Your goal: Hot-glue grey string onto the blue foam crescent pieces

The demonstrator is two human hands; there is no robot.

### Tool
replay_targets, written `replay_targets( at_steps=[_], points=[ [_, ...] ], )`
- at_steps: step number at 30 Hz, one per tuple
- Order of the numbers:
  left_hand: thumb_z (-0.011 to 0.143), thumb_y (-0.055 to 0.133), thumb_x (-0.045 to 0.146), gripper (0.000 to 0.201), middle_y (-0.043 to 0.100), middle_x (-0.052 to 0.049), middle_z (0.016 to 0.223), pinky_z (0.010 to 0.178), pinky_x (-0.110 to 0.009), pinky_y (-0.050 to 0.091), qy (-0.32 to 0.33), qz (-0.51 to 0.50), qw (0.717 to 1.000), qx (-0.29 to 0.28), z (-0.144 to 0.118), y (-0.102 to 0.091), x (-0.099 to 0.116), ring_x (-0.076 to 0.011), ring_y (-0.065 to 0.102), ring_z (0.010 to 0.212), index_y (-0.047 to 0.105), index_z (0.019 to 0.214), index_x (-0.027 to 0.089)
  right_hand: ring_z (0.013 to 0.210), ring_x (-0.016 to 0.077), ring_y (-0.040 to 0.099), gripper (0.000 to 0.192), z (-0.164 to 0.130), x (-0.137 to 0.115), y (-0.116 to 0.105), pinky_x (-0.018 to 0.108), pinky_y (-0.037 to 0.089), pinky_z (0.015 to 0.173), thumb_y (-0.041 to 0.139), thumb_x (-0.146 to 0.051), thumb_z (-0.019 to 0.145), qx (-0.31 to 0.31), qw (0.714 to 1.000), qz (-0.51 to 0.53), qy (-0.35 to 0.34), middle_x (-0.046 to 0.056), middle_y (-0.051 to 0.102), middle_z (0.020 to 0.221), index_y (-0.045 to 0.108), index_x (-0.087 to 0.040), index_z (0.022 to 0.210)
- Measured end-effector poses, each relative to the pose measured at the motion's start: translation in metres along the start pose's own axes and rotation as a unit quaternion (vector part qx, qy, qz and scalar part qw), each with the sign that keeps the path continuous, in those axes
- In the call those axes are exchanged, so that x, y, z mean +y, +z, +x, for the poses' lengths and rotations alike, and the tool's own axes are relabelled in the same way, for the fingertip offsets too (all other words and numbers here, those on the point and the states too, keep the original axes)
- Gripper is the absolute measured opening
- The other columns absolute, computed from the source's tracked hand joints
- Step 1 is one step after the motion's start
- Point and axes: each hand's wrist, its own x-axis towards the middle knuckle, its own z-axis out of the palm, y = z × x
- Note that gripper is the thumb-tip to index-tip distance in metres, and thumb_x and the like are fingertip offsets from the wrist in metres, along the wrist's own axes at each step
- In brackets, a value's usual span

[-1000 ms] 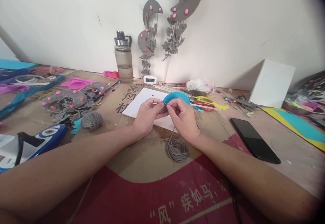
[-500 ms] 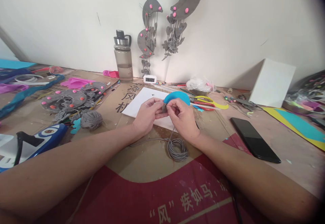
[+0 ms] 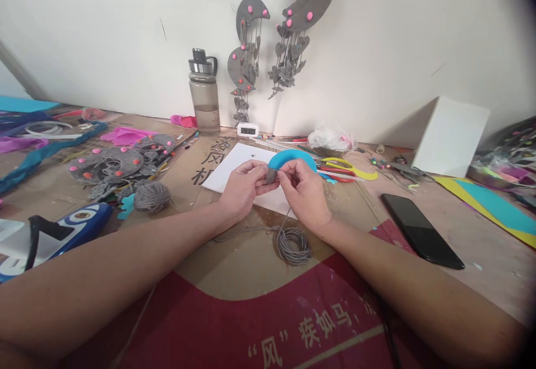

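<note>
Above a white sheet of paper [image 3: 230, 171], my left hand [image 3: 240, 190] pinches the end of a curved blue piece [image 3: 299, 157], likely a crescent, where grey yarn [image 3: 271, 175] is wrapped around it. My right hand [image 3: 304, 193] is closed, thumb and forefinger together on the yarn close beside the wrapped end. Part of the blue piece is hidden behind the right fingers. From under the right hand a strand runs down to a loose coil of grey yarn [image 3: 293, 246] on the cardboard [image 3: 234, 279].
A grey yarn ball [image 3: 151, 196] and grey crescents with pink dots [image 3: 104, 163] lie left. Yellow-handled scissors [image 3: 349, 167] are beyond my right hand; a black phone [image 3: 421, 229] lies further right. A water bottle [image 3: 204, 92] and small clock [image 3: 248, 129] stand by the wall.
More of the grey wrapped end shows between my hands. My right fingers have shifted slightly right, and the blue piece has turned a little. The coil stays in place.
</note>
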Motion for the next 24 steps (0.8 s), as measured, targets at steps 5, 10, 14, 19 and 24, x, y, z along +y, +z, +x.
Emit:
replay_targets(
  at_steps=[5,10,14,19,24],
  points=[
    [0.07,0.068,0.021,0.016,0.067,-0.003,0.073,0.083,-0.042,0.055,0.001,0.001,1.0,0.002,-0.0003,0.0,0.0007,-0.0143,0.066,0.073,0.054,0.074,0.015,0.062,0.0109,0.05,0.006,0.0023,0.0012,-0.0011,0.026,0.041,0.061,0.051,-0.022,0.084,0.011,1.0,0.008,0.015,-0.002,0.056,0.072,0.053,-0.02,0.079],
    [0.072,0.068,0.023,0.017,0.067,-0.002,0.074,0.085,-0.041,0.054,0.006,-0.001,1.0,0.001,0.0004,-0.0009,0.0015,-0.0156,0.068,0.076,0.054,0.075,0.015,0.063,0.0117,0.054,0.008,0.0038,0.0009,-0.0012,0.026,0.042,0.062,0.052,-0.024,0.083,0.015,0.998,0.038,0.04,0.0,0.061,0.072,0.054,-0.02,0.076],
    [0.072,0.068,0.022,0.016,0.068,-0.003,0.074,0.085,-0.041,0.054,0.013,-0.008,1.0,-0.001,0.0011,-0.0009,0.0018,-0.0158,0.068,0.076,0.054,0.076,0.015,0.067,0.013,0.058,0.009,0.0045,-0.0015,-0.0011,0.028,0.044,0.065,0.054,-0.025,0.083,0.013,0.994,0.078,0.08,0.001,0.066,0.075,0.056,-0.02,0.076],
    [0.072,0.069,0.023,0.017,0.068,-0.002,0.074,0.085,-0.041,0.055,0.017,-0.009,1.0,-0.006,0.0014,-0.0004,0.0019,-0.0152,0.069,0.075,0.054,0.074,0.015,0.072,0.0142,0.061,0.011,0.0062,-0.0021,0.0012,0.029,0.046,0.071,0.056,-0.027,0.081,0.006,0.978,0.159,0.137,0.002,0.068,0.075,0.061,-0.019,0.076],
    [0.073,0.069,0.024,0.017,0.068,-0.002,0.072,0.085,-0.041,0.054,0.019,-0.009,1.0,-0.007,0.0009,-0.0002,0.0021,-0.0157,0.069,0.076,0.054,0.074,0.015,0.067,0.0126,0.057,0.012,0.0063,0.0012,0.0057,0.026,0.041,0.061,0.062,-0.031,0.075,0.01,0.945,0.25,0.212,0.001,0.068,0.074,0.064,-0.019,0.077]
  ],
)
